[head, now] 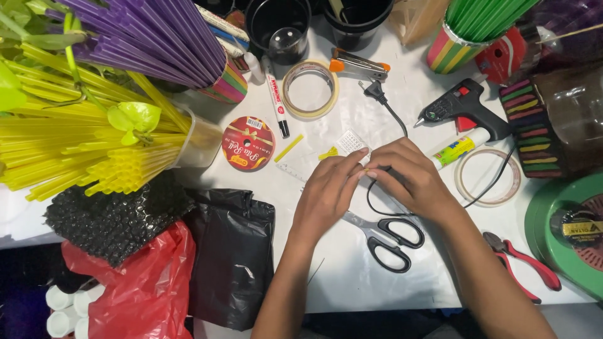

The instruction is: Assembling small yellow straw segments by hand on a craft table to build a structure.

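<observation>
My left hand (pixel 328 191) and my right hand (pixel 411 177) meet fingertip to fingertip over the white table (pixel 352 276), pinching something small between them that I cannot make out; a bit of yellow shows at the fingertips. A small white gridded piece (pixel 350 142) lies just beyond the fingers, next to a short yellow straw piece (pixel 327 153). Another yellow straw piece (pixel 289 148) lies to the left. Black-handled scissors (pixel 389 238) rest under and just below my hands. A clear ruler (pixel 290 172) lies left of my left hand.
A glue gun (pixel 465 108) with its black cord, a glue stick (pixel 460 148), two tape rolls (pixel 309 89) (pixel 488 177), a red ribbon spool (pixel 248 143), a marker (pixel 275 100) and red pliers (pixel 524 263) lie around. Cups of yellow (pixel 75 150), purple (pixel 151 37) and green straws (pixel 477 19) stand behind. Black and red bags (pixel 188 263) lie left.
</observation>
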